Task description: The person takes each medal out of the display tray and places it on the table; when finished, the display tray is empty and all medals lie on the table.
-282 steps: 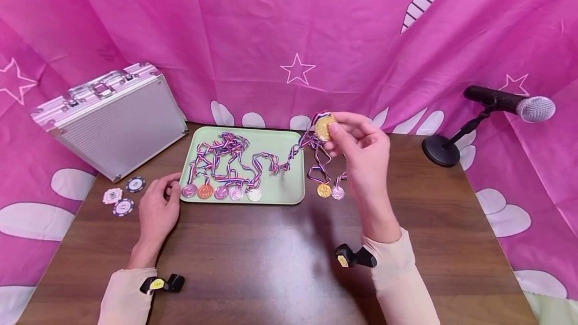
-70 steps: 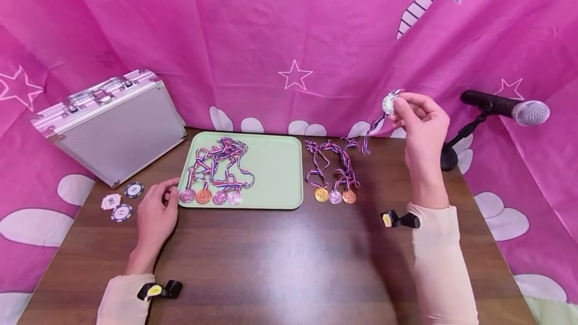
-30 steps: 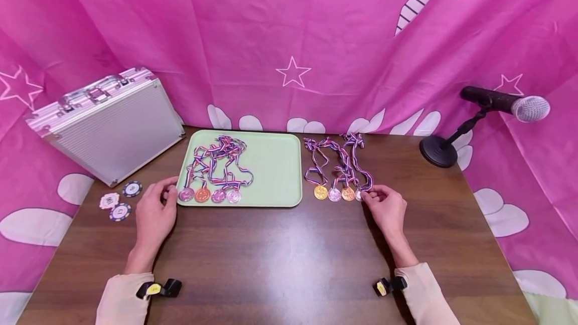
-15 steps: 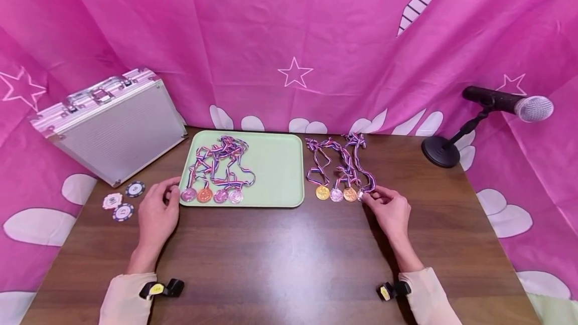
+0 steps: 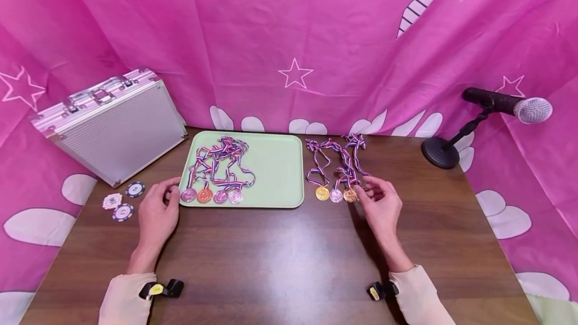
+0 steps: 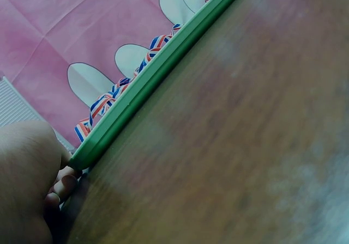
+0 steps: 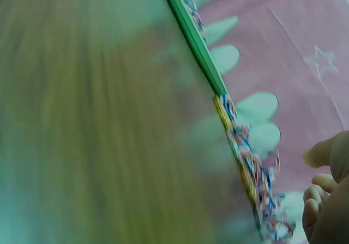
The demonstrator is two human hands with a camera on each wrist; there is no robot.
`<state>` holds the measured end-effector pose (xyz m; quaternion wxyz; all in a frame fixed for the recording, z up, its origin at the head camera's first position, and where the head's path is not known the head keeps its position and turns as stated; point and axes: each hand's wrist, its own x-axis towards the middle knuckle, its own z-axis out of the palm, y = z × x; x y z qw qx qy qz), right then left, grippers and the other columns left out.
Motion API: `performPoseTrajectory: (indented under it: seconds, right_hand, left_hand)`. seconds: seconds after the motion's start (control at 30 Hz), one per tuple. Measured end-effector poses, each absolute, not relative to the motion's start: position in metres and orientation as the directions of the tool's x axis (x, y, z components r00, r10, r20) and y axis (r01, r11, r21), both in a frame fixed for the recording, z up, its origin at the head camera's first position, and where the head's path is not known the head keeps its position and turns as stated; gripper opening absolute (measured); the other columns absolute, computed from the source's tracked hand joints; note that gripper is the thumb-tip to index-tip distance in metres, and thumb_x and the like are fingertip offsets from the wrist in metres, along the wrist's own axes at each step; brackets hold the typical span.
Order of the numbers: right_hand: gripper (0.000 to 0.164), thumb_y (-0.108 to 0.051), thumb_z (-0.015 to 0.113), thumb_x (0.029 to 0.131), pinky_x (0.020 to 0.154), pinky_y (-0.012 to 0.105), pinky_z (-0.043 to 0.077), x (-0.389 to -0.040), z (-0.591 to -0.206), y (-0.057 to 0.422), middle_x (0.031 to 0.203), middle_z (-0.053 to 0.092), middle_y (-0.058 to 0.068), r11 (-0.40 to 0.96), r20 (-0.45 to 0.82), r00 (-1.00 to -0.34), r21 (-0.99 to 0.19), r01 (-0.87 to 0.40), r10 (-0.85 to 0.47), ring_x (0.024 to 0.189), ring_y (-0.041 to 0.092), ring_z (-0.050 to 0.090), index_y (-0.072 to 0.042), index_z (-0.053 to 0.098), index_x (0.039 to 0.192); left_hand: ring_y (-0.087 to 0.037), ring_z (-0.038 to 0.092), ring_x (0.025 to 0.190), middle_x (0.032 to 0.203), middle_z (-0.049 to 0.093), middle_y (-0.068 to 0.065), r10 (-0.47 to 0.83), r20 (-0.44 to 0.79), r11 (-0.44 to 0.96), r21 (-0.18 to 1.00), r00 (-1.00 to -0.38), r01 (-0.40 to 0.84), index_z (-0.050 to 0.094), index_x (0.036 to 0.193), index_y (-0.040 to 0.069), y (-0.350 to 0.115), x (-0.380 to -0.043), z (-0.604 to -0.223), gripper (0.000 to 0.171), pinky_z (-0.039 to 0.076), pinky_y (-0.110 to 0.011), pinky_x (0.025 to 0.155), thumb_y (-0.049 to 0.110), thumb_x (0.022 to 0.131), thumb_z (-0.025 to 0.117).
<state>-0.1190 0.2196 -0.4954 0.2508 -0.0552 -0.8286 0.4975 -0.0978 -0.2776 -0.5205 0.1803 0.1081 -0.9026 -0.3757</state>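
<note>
My right hand (image 5: 383, 207) hovers over the right end of a row of medals on the table. Its thumb and fingers stand apart, with nothing between them, as the right wrist view also shows. The row holds a gold medal (image 5: 322, 193), a silver medal (image 5: 336, 195) and a bronze medal (image 5: 349, 195), with tangled striped ribbons (image 5: 346, 157) behind. A further silver medal at the end is mostly hidden by the hand. My left hand (image 5: 158, 212) rests with loosely bent fingers against the left front corner of a green tray (image 5: 277, 169). Several ribboned medals (image 5: 204, 195) lie in the tray's left half.
A silver case (image 5: 119, 127) stands at the back left, with poker chips (image 5: 123, 211) in front of it. A microphone (image 5: 506, 104) on a black stand (image 5: 441, 152) occupies the back right. Behind the table (image 5: 271, 265) hangs a pink curtain (image 5: 253, 39).
One silver medal has left the tray and joined the right end of the row, beside the bronze medal. My right hand has let it go and shifted slightly left. My left hand stays put.
</note>
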Motion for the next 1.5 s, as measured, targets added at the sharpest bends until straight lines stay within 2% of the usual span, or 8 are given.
performPoseTrajectory:
  seconds: [0.23,0.5,0.73,0.87,1.07,1.2,1.33,1.5]
  right_hand:
    - [0.024,0.001,0.092,0.086,0.064,0.013,0.048,-0.118,-0.493,0.178,0.091,0.074,0.015,0.437,0.325,-0.92,-0.876,-0.205,0.22,0.072,0.004,0.061,-0.001,0.083,0.108]
    - [0.018,0.002,0.089,0.088,0.062,0.016,0.047,-0.119,-0.488,0.13,0.088,0.076,0.012,0.382,0.283,-0.956,-0.895,-0.232,0.083,0.07,0.007,0.061,0.0,0.082,0.105]
    - [0.017,-0.001,0.09,0.089,0.066,0.022,0.056,-0.121,-0.486,0.082,0.088,0.077,0.009,0.402,0.283,-0.958,-0.872,-0.28,-0.053,0.071,0.011,0.066,-0.002,0.082,0.104]
    - [0.015,-0.005,0.09,0.089,0.068,0.023,0.056,-0.122,-0.486,0.058,0.087,0.078,0.007,0.42,0.269,-0.958,-0.861,-0.287,-0.102,0.071,0.012,0.068,-0.004,0.084,0.102]
    - [0.01,-0.009,0.091,0.09,0.067,0.02,0.054,-0.121,-0.489,0.027,0.084,0.076,0.003,0.439,0.207,-0.966,-0.862,-0.256,-0.156,0.069,0.003,0.064,-0.006,0.085,0.099]
    - [0.01,-0.012,0.092,0.09,0.066,0.018,0.05,-0.123,-0.493,0.011,0.084,0.077,0.002,0.481,0.215,-0.959,-0.831,-0.278,-0.182,0.068,-0.001,0.06,-0.008,0.086,0.097]
    - [0.011,-0.02,0.094,0.089,0.066,0.021,0.047,-0.124,-0.496,-0.002,0.083,0.077,-0.003,0.556,0.218,-0.963,-0.787,-0.268,-0.156,0.068,0.001,0.06,-0.014,0.087,0.094]
    - [0.02,-0.036,0.098,0.085,0.068,0.025,0.048,-0.126,-0.499,-0.016,0.078,0.073,-0.01,0.662,0.211,-0.973,-0.717,-0.22,-0.094,0.072,0.004,0.065,-0.021,0.084,0.088]
  left_hand:
    - [-0.027,0.053,0.093,0.109,0.064,-0.018,-0.334,0.237,0.693,0.718,-0.912,-0.067,0.074,0.138,0.002,-0.278,-0.097,-0.521,0.033,0.035,-0.036,0.079,0.014,0.112,0.057]
    - [-0.022,0.052,0.088,0.103,0.065,-0.016,-0.329,0.29,0.702,0.711,-0.899,-0.027,0.076,0.134,0.001,-0.277,-0.097,-0.521,0.031,0.035,-0.033,0.076,0.01,0.109,0.059]
    - [-0.024,0.052,0.09,0.104,0.064,-0.017,-0.333,0.278,0.695,0.718,-0.901,-0.036,0.075,0.134,0.001,-0.276,-0.096,-0.52,0.031,0.034,-0.034,0.077,0.011,0.11,0.059]
    - [-0.025,0.053,0.09,0.104,0.064,-0.017,-0.331,0.282,0.698,0.715,-0.9,-0.033,0.075,0.134,0.001,-0.276,-0.096,-0.521,0.031,0.034,-0.034,0.077,0.012,0.111,0.059]
    - [-0.025,0.053,0.09,0.106,0.064,-0.017,-0.327,0.276,0.701,0.713,-0.904,-0.035,0.075,0.135,0.001,-0.277,-0.097,-0.521,0.031,0.034,-0.035,0.077,0.012,0.111,0.059]
    - [-0.026,0.053,0.09,0.106,0.064,-0.017,-0.329,0.264,0.699,0.714,-0.907,-0.046,0.075,0.136,0.002,-0.277,-0.097,-0.52,0.032,0.035,-0.035,0.077,0.013,0.111,0.058]
    - [-0.025,0.053,0.091,0.106,0.064,-0.017,-0.33,0.263,0.699,0.714,-0.907,-0.047,0.075,0.137,0.002,-0.277,-0.097,-0.521,0.032,0.035,-0.035,0.077,0.013,0.111,0.058]
    - [-0.024,0.053,0.09,0.105,0.064,-0.017,-0.331,0.274,0.701,0.712,-0.903,-0.04,0.075,0.135,0.002,-0.278,-0.097,-0.522,0.032,0.035,-0.034,0.077,0.013,0.111,0.058]
